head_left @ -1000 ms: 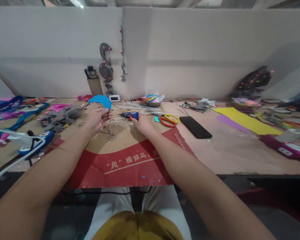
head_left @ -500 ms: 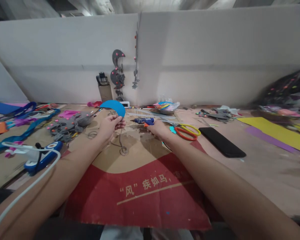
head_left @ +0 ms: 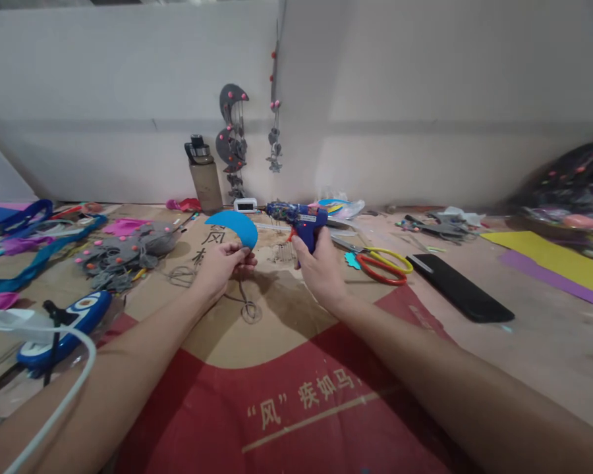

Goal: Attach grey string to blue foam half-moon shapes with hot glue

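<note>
My left hand (head_left: pixel 222 266) pinches the lower end of a blue crescent-shaped cutout (head_left: pixel 234 224), held above the cardboard. Below that hand a thin grey cord (head_left: pixel 250 311) trails onto the cardboard in a loose loop. My right hand (head_left: pixel 321 266) is wrapped round the handle of a blue glue gun (head_left: pixel 306 224). Its nozzle points left, towards the cutout but apart from it. Scissors (head_left: pixel 383 263) with yellow and red handles lie just right of my right hand, beside a small turquoise cutout (head_left: pixel 352 261).
Red and tan cardboard (head_left: pixel 217 349) covers the table in front of me. A black phone (head_left: pixel 462 289) lies at right, near yellow sheets (head_left: pixel 563 260). A bottle (head_left: pixel 206 178) stands at the back. Grey felt pieces (head_left: pixel 123 253) and a blue-and-white device (head_left: pixel 69 329) lie at left.
My right hand has raised the glue gun off the table, so its handle and body now show upright. The blue cutout stays in my left hand; the view has shifted slightly.
</note>
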Action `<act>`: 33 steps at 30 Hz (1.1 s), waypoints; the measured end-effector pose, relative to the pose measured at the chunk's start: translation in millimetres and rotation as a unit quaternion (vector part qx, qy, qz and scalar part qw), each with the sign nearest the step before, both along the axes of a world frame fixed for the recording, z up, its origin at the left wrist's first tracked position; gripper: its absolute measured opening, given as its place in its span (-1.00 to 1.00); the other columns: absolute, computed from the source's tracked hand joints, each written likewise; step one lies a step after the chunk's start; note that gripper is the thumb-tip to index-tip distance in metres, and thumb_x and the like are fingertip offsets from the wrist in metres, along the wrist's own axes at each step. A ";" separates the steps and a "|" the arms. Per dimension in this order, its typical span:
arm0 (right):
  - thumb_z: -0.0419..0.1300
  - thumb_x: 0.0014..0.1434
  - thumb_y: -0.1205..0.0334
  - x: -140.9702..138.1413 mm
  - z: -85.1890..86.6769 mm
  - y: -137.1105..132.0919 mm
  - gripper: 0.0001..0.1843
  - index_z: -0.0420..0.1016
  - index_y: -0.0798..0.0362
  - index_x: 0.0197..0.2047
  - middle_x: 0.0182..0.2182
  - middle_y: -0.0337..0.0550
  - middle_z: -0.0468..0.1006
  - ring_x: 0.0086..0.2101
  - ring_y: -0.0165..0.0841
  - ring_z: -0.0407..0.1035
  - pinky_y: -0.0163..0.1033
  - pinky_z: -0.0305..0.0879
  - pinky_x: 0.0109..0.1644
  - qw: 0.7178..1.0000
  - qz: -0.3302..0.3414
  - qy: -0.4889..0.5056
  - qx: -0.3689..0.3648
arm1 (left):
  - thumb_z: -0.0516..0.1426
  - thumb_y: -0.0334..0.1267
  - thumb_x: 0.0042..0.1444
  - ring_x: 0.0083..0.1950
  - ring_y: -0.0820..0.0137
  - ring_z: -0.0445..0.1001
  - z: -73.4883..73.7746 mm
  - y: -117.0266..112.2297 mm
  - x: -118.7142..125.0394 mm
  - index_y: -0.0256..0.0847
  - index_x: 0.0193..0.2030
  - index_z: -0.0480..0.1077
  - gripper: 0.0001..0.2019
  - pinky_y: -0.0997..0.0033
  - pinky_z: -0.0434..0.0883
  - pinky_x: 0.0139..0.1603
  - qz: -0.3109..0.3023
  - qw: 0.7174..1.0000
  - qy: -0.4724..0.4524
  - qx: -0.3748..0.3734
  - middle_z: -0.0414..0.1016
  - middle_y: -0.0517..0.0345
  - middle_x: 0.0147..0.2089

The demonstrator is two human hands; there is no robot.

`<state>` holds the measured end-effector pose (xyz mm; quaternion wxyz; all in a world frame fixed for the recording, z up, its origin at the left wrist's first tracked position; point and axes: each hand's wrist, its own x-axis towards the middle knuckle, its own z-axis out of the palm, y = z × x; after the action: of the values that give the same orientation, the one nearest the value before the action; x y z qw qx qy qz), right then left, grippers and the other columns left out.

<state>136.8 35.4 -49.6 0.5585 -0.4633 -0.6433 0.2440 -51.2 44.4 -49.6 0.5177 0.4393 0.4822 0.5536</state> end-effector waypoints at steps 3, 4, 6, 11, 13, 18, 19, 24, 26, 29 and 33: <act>0.07 0.14 0.07 -6.2 0.6 -13.6 -0.69 0.18 0.01 -0.09 -0.30 -0.08 0.45 -0.40 -0.32 0.38 -0.21 0.28 -0.36 0.999 0.012 0.017 -0.031 | 0.25 -0.37 -0.09 -0.50 0.46 0.48 -4.4 1.3 0.8 -0.33 -0.45 0.38 -0.89 0.49 0.47 -0.45 -0.001 1.000 -0.011 0.004 0.49 0.07 -0.48; 0.08 0.12 0.09 -7.7 1.0 -17.3 -0.70 0.17 0.02 -0.11 -0.32 -0.10 0.45 -0.45 -0.35 0.36 -0.22 0.27 -0.39 0.999 0.026 0.022 -0.041 | 0.25 -0.36 -0.10 -0.49 0.47 0.48 -5.1 1.5 0.8 -0.34 -0.45 0.38 -0.88 0.49 0.47 -0.44 0.000 1.000 -0.011 0.003 0.49 0.06 -0.48; 0.10 0.12 0.12 -9.1 1.0 -22.3 -0.70 0.16 0.03 -0.11 -0.38 -0.15 0.46 -0.53 -0.39 0.33 -0.24 0.26 -0.43 0.997 0.052 0.032 -0.056 | 0.26 -0.35 -0.11 -0.50 0.48 0.48 -5.6 1.3 0.8 -0.34 -0.46 0.38 -0.86 0.51 0.46 -0.45 0.003 1.000 -0.010 -0.002 0.49 0.06 -0.47; 0.10 0.11 0.13 -6.0 -7.0 -23.2 -0.73 0.23 0.05 -0.13 -0.43 -0.18 0.45 -0.54 -0.40 0.32 -0.23 0.27 -0.39 0.997 0.048 -0.001 -0.052 | 0.24 -0.35 -0.09 -0.50 0.47 0.47 -4.6 0.1 1.3 -0.34 -0.47 0.38 -0.88 0.49 0.46 -0.44 0.007 1.000 -0.013 0.002 0.48 0.07 -0.50; 0.09 0.12 0.13 -5.0 -10.5 -22.2 -0.72 0.25 0.05 -0.12 -0.38 -0.14 0.47 -0.49 -0.36 0.35 -0.19 0.29 -0.32 0.998 0.039 -0.031 -0.046 | 0.25 -0.34 -0.10 -0.50 0.46 0.46 -4.4 -0.3 1.6 -0.33 -0.47 0.37 -0.87 0.48 0.46 -0.44 0.007 1.000 -0.016 0.001 0.47 0.08 -0.53; 0.06 0.14 0.12 -6.5 -11.1 -21.2 -0.67 0.27 0.08 -0.04 -0.22 -0.03 0.48 -0.22 -0.22 0.38 -0.07 0.26 -0.04 0.998 0.019 -0.054 -0.019 | 0.27 -0.31 -0.12 -0.51 0.47 0.46 -3.5 -1.4 2.0 -0.33 -0.47 0.35 -0.83 0.51 0.44 -0.47 0.015 1.000 -0.007 -0.015 0.48 0.09 -0.52; 0.06 0.15 0.12 -6.9 -10.9 -20.8 -0.64 0.26 0.09 -0.02 -0.17 0.00 0.47 -0.17 -0.21 0.37 -0.06 0.24 -0.01 0.998 0.015 -0.058 -0.014 | 0.26 -0.30 -0.11 -0.51 0.48 0.46 -3.4 -1.5 1.9 -0.33 -0.47 0.35 -0.83 0.51 0.43 -0.47 0.013 1.000 -0.002 -0.015 0.47 0.09 -0.53; 0.03 0.18 0.13 -7.9 -12.4 -19.3 -0.61 0.23 0.06 0.06 -0.08 0.01 0.44 -0.09 -0.18 0.34 -0.05 0.22 0.01 0.994 0.019 -0.110 0.002 | 0.25 -0.31 -0.11 -0.50 0.48 0.47 -4.3 -1.0 1.6 -0.34 -0.47 0.36 -0.84 0.51 0.44 -0.45 0.010 1.000 0.007 -0.008 0.46 0.11 -0.53; 0.03 0.18 0.13 -8.5 -13.3 -19.4 -0.62 0.23 0.05 0.05 -0.10 0.00 0.45 -0.11 -0.18 0.36 -0.06 0.24 -0.01 0.992 0.020 -0.124 0.001 | 0.26 -0.31 -0.12 -0.50 0.48 0.46 -5.4 -0.7 1.8 -0.34 -0.47 0.37 -0.84 0.50 0.44 -0.44 0.009 1.000 0.004 -0.007 0.47 0.11 -0.53; 0.02 0.18 0.12 -9.3 -14.1 -19.7 -0.61 0.21 0.05 0.07 -0.11 0.01 0.46 -0.15 -0.19 0.37 -0.08 0.25 -0.04 0.990 0.021 -0.141 -0.005 | 0.25 -0.31 -0.12 -0.50 0.48 0.46 -7.1 -0.7 1.9 -0.34 -0.47 0.36 -0.84 0.49 0.45 -0.44 0.008 1.000 -0.003 -0.009 0.47 0.10 -0.53; 0.02 0.18 0.12 -9.0 -15.3 -19.1 -0.60 0.21 0.06 0.07 -0.13 0.01 0.47 -0.16 -0.18 0.38 -0.07 0.27 -0.07 0.988 0.008 -0.155 -0.018 | 0.27 -0.28 -0.12 -0.49 0.47 0.47 -9.3 -1.1 1.0 -0.33 -0.47 0.36 -0.82 0.48 0.45 -0.43 0.006 1.000 -0.004 -0.008 0.48 0.09 -0.52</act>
<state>127.8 16.3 -64.8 0.4416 -0.5004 -0.7214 0.1850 -50.3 43.3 -58.9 0.5199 0.4298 0.4876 0.5543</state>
